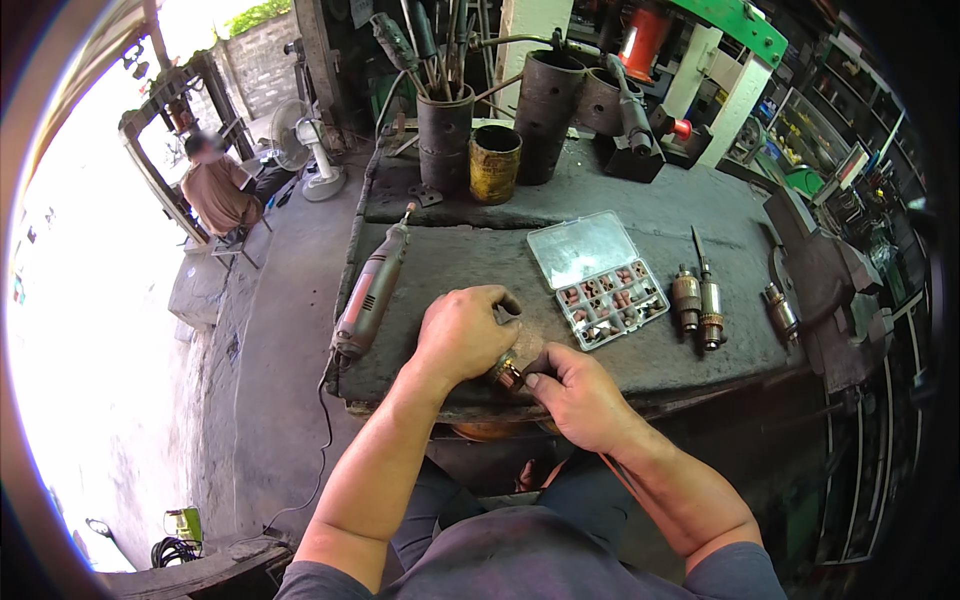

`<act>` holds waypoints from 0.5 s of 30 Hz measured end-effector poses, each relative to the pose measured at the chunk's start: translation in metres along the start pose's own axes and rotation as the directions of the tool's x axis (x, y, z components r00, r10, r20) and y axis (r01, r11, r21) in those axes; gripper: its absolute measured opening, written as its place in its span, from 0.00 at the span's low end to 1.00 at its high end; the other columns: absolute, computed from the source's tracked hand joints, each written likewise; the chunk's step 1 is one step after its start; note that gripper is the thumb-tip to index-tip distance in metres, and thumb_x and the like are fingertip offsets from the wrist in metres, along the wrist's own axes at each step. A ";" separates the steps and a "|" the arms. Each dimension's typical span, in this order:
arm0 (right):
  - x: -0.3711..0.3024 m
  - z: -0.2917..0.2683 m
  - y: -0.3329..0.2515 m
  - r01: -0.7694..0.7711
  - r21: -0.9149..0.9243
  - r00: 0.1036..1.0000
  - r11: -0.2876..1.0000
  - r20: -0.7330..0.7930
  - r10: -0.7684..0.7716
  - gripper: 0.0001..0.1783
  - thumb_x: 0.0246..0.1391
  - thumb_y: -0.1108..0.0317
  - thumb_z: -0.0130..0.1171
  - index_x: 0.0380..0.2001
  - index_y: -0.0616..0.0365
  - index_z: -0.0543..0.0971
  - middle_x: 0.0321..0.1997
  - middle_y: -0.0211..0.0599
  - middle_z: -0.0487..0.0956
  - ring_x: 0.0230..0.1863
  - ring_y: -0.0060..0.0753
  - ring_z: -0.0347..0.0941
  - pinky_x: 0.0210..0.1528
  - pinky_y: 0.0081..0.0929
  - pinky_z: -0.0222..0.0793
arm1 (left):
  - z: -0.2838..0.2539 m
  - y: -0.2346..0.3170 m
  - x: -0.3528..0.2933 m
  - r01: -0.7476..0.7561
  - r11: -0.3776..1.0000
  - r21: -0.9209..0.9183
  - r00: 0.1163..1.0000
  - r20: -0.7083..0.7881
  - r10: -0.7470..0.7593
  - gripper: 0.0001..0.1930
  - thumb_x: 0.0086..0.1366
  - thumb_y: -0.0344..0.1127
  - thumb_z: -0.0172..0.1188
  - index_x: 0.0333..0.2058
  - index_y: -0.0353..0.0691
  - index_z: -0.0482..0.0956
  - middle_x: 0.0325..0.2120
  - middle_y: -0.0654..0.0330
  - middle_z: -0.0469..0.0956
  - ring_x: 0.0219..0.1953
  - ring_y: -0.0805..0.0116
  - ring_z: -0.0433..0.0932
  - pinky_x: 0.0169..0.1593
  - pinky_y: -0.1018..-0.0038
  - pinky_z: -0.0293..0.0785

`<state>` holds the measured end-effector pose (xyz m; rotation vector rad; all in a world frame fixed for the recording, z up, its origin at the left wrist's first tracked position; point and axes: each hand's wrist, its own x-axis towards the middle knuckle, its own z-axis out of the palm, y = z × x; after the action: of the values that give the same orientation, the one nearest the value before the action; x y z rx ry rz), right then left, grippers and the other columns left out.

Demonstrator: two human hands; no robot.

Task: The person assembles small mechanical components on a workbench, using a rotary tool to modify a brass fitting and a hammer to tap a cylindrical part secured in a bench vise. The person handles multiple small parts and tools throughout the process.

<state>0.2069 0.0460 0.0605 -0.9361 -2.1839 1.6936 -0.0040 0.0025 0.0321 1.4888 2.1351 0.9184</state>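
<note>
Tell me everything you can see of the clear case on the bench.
The case is a shallow, rectangular box that looks like clear plastic. Its lid is open, swung back away from the person and catching the light. The tray is divided into a grid of compartments holding small pieces, many reddish-brown, some grey. It sits at an angle on the dark bench, beyond the right hand. Neither hand touches it.
</note>
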 end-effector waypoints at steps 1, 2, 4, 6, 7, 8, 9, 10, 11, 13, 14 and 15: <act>-0.001 0.000 0.000 -0.011 -0.052 1.000 0.999 -0.030 0.009 0.10 0.74 0.71 0.60 0.52 0.65 0.82 0.43 0.49 0.88 0.44 0.39 0.83 0.53 0.40 0.77 | 0.001 0.000 0.001 0.011 1.000 -0.006 1.000 0.004 -0.011 0.17 0.63 0.43 0.72 0.47 0.44 0.93 0.41 0.49 0.91 0.48 0.46 0.90 0.55 0.54 0.85; -0.002 0.000 0.000 -0.022 -0.078 0.999 0.997 -0.033 0.020 0.10 0.74 0.71 0.60 0.52 0.65 0.82 0.44 0.49 0.88 0.44 0.40 0.83 0.53 0.41 0.77 | 0.001 0.000 0.000 0.024 1.000 -0.013 1.000 0.010 -0.024 0.17 0.62 0.43 0.72 0.47 0.44 0.93 0.40 0.49 0.91 0.47 0.47 0.90 0.55 0.55 0.85; -0.003 0.001 0.001 -0.025 -0.122 0.999 0.992 -0.027 0.022 0.10 0.74 0.70 0.60 0.52 0.65 0.82 0.44 0.51 0.88 0.44 0.42 0.83 0.53 0.42 0.77 | 0.002 -0.001 0.000 0.025 0.999 -0.023 1.000 -0.001 -0.025 0.16 0.61 0.42 0.73 0.46 0.43 0.93 0.40 0.49 0.91 0.46 0.48 0.90 0.54 0.56 0.85; -0.002 0.002 0.002 0.015 -0.125 0.999 0.992 -0.031 -0.019 0.10 0.75 0.70 0.60 0.52 0.66 0.82 0.45 0.53 0.88 0.44 0.44 0.83 0.52 0.42 0.77 | 0.002 -0.001 0.000 -0.008 1.000 -0.016 1.000 -0.020 0.008 0.16 0.62 0.42 0.73 0.46 0.43 0.93 0.39 0.49 0.91 0.45 0.48 0.90 0.54 0.56 0.85; -0.001 0.002 0.002 -0.007 -0.119 1.000 0.993 -0.027 0.004 0.10 0.75 0.70 0.60 0.51 0.66 0.81 0.44 0.53 0.88 0.44 0.45 0.83 0.52 0.43 0.77 | 0.002 -0.001 -0.001 -0.011 1.000 -0.024 1.000 -0.015 0.010 0.16 0.62 0.42 0.73 0.46 0.43 0.92 0.39 0.49 0.91 0.45 0.48 0.90 0.53 0.56 0.85; -0.001 0.002 0.001 0.003 -0.098 1.000 0.995 -0.026 -0.005 0.11 0.75 0.70 0.60 0.51 0.66 0.81 0.44 0.53 0.88 0.44 0.46 0.84 0.52 0.43 0.77 | 0.002 -0.001 -0.001 -0.008 1.000 -0.030 1.000 -0.016 0.007 0.16 0.62 0.42 0.73 0.46 0.43 0.92 0.38 0.50 0.91 0.44 0.48 0.90 0.53 0.56 0.85; 0.000 0.002 0.001 -0.023 -0.074 1.000 0.997 -0.009 0.023 0.11 0.75 0.69 0.60 0.51 0.66 0.81 0.44 0.54 0.88 0.44 0.46 0.84 0.52 0.43 0.77 | 0.001 -0.001 -0.002 -0.001 0.999 -0.037 1.000 -0.017 0.001 0.16 0.62 0.42 0.73 0.46 0.42 0.92 0.38 0.50 0.91 0.44 0.47 0.90 0.53 0.56 0.85; 0.001 0.002 0.000 -0.015 -0.106 1.000 0.994 -0.014 0.013 0.11 0.75 0.69 0.60 0.51 0.66 0.81 0.43 0.54 0.88 0.44 0.47 0.84 0.52 0.43 0.77 | 0.000 -0.001 -0.003 0.005 0.999 -0.044 1.000 0.001 -0.005 0.17 0.62 0.43 0.73 0.47 0.43 0.92 0.39 0.49 0.91 0.45 0.46 0.90 0.53 0.55 0.85; 0.001 0.001 -0.001 -0.036 -0.136 0.999 0.990 -0.004 0.036 0.10 0.75 0.70 0.60 0.51 0.66 0.81 0.43 0.54 0.87 0.44 0.47 0.84 0.52 0.44 0.77 | -0.001 -0.001 -0.003 0.012 0.999 -0.050 1.000 0.015 -0.011 0.17 0.63 0.44 0.72 0.47 0.43 0.92 0.40 0.49 0.91 0.46 0.45 0.90 0.54 0.54 0.85; 0.001 0.001 -0.004 -0.064 -0.183 0.998 0.981 0.009 0.066 0.10 0.75 0.70 0.60 0.51 0.66 0.80 0.42 0.55 0.87 0.44 0.48 0.84 0.51 0.44 0.78 | -0.003 -0.001 -0.004 0.008 0.999 -0.053 1.000 0.015 -0.007 0.17 0.64 0.44 0.72 0.48 0.44 0.92 0.41 0.49 0.91 0.47 0.44 0.90 0.55 0.53 0.85; 0.001 0.002 -0.006 -0.074 -0.200 0.997 0.977 0.011 0.078 0.10 0.75 0.70 0.60 0.51 0.66 0.80 0.41 0.55 0.87 0.43 0.49 0.84 0.51 0.45 0.78 | -0.004 -0.001 -0.004 -0.004 0.999 -0.051 1.000 0.005 0.004 0.17 0.64 0.44 0.72 0.48 0.44 0.92 0.41 0.49 0.91 0.47 0.44 0.90 0.54 0.54 0.85; 0.000 0.002 -0.007 -0.094 -0.216 0.995 0.972 0.001 0.096 0.10 0.75 0.70 0.60 0.51 0.66 0.80 0.41 0.55 0.87 0.43 0.50 0.84 0.51 0.45 0.78 | -0.003 -0.001 -0.004 0.006 0.999 -0.049 1.000 0.013 -0.005 0.17 0.64 0.44 0.72 0.48 0.44 0.92 0.40 0.48 0.91 0.47 0.44 0.90 0.54 0.54 0.85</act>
<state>0.2032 0.0439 0.0666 -1.1030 -2.4039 1.5253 -0.0053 -0.0022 0.0336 1.4603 2.0912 0.9501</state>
